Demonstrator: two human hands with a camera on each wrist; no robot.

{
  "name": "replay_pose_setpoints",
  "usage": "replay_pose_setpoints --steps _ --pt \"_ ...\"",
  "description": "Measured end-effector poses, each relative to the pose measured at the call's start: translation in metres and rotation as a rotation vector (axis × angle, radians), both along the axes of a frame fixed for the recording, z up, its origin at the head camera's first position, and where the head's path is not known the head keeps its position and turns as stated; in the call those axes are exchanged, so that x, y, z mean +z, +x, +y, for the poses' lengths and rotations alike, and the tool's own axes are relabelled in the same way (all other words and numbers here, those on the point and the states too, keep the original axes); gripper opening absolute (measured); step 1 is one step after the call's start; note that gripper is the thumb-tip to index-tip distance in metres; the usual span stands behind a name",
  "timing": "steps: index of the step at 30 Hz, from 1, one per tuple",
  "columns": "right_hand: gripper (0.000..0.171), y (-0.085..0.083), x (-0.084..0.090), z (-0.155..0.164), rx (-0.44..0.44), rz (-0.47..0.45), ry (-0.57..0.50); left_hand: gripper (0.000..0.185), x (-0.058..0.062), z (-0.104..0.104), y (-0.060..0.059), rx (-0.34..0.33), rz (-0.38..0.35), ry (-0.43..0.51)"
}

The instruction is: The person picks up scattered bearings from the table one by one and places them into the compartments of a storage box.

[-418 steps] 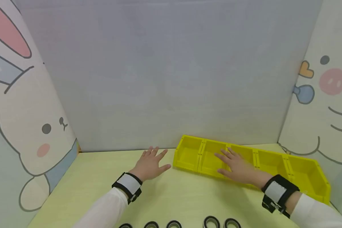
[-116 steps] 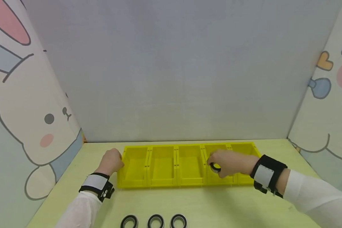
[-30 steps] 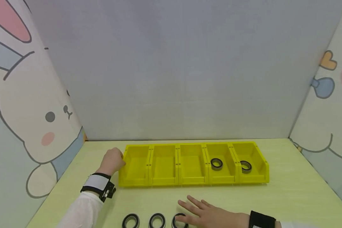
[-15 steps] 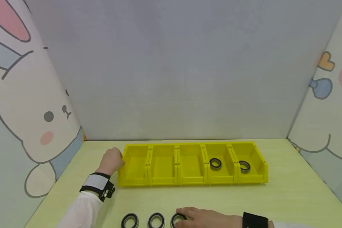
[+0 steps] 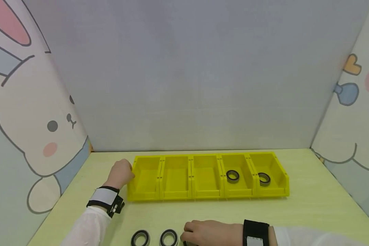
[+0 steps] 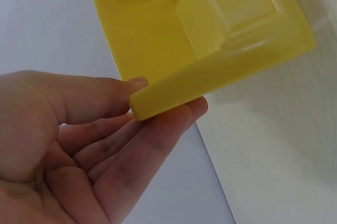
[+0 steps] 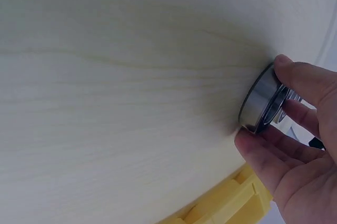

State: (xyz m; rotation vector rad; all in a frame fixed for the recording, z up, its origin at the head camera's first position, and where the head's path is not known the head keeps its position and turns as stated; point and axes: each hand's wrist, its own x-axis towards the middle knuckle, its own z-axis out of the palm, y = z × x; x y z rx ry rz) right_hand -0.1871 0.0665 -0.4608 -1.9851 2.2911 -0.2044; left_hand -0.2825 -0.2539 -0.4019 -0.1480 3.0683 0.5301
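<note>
My left hand (image 5: 120, 175) pinches the left end wall of a yellow bin row (image 5: 176, 195); in the left wrist view its thumb lies on one side of the rim (image 6: 174, 93) and its fingers on the other. At the front of the table, my right hand (image 5: 210, 232) grips a ball bearing (image 7: 259, 100) between thumb and fingers, as the right wrist view shows. The hand mostly hides that bearing in the head view. Two more bearings lie flat to its left, one in the middle (image 5: 168, 237) and one farther left (image 5: 140, 237).
Inside the bin row, one bearing (image 5: 232, 176) sits in the fourth compartment from the left and another (image 5: 264, 179) in the rightmost. A grey back wall (image 5: 184, 75) stands behind the table (image 5: 313, 205). Printed side panels (image 5: 33, 136) rise left and right.
My right hand has come down onto the third bearing at the front, its spread fingers closing round it. The left hand keeps its hold on the bin row. Earlier, two bearings went into the right compartments.
</note>
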Motion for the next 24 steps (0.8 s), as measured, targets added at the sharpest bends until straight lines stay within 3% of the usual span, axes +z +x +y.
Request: replay_pose_setpoints --steps 8,16,21,24 --pt "0.023 -0.002 0.008 -0.012 0.074 0.175 0.078 0.007 0.000 -0.001 0.000 -0.010 0.023 0.008" --pt "0.018 -0.002 0.019 -0.016 0.092 0.262 0.117 0.007 0.000 0.000 -0.003 -0.004 0.016 -0.010" --pt "0.031 -0.009 0.045 -0.015 0.021 0.218 0.233 0.007 0.000 0.000 -0.002 0.004 0.018 -0.003" --pt "0.040 -0.020 0.063 -0.014 -0.050 0.131 0.279 0.006 -0.001 -0.001 -0.002 0.007 0.012 0.002"
